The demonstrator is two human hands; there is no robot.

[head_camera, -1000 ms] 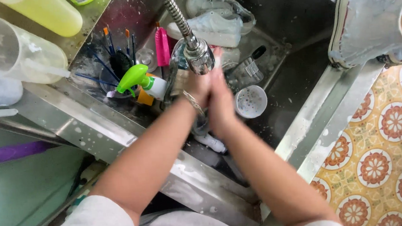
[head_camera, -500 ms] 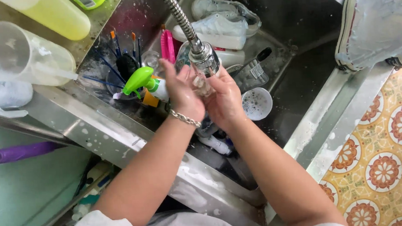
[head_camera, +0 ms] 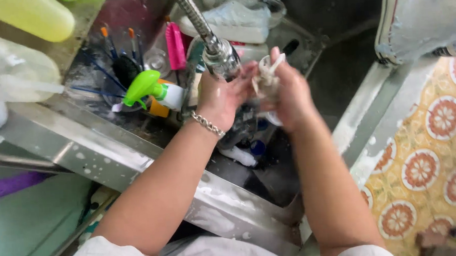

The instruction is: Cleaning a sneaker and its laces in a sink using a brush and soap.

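**Wet hands, slick laces, a crowded sink**

My left hand is cupped under the tap head, fingers curled up against the metal, and my right hand pinches a bunched white shoelace between thumb and fingertips, just beside the spout. The lace sits between my two hands, over the middle of the sink.

What could go wrong: the lace looks soaked and soapy, so I judge it could slip out of my pinch and drop among the things lying below (I cannot make out whether a drain is open down there). A loose end sticks up near my fingertips and could snag on the tap head. My chain bracelet could catch the lace too. An elbow swung wide might knock the green spray bottle or the pot of brushes standing close on my left.

Materials: the sink rim is brushed steel, flecked with foam and water spots. The tap hose is ribbed, flexible metal. The lace is limp woven cloth, wadded into a knot. A white sneaker lies at the back of the sink, and a pale canvas shoe rests on the rim at right above a patterned tile floor.
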